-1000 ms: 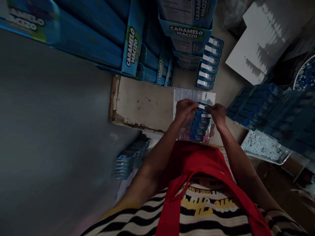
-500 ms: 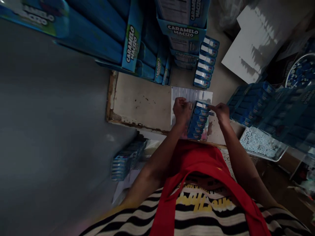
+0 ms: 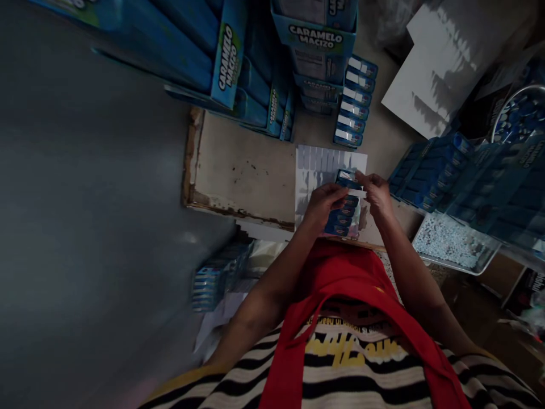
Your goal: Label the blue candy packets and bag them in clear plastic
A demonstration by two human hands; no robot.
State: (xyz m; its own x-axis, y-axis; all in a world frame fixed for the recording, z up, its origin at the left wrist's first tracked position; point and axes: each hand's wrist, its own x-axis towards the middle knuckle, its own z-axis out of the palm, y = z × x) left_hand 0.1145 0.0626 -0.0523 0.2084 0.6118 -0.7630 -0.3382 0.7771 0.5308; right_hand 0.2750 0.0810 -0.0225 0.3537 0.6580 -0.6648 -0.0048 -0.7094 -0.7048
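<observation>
A row of small blue packs (image 3: 339, 220) lies on a sheet of white labels (image 3: 310, 165) at the table edge. The farthest pack (image 3: 346, 178) has a shiny white label across it. My left hand (image 3: 326, 203) is over the row, its thumb and fingertips pinched at one end of a narrow white label (image 3: 356, 193). At the other end of that strip is my right hand (image 3: 376, 193), fingers closed together, with its fingertips against the right end of the farthest pack. My fingers partly cover the packs beneath.
Labelled packs (image 3: 351, 108) stand in a row beyond the sheet. Stacked blue display boxes (image 3: 317, 42) rise behind, with more boxes (image 3: 227, 65) at left. Packs in clear blue cases (image 3: 430, 170) and a metal tray of small pale pieces (image 3: 451, 241) are at right.
My left hand has moved right from the label sheet onto the packs. My right hand has shifted slightly left, and a white label strip now spans between the hands.
</observation>
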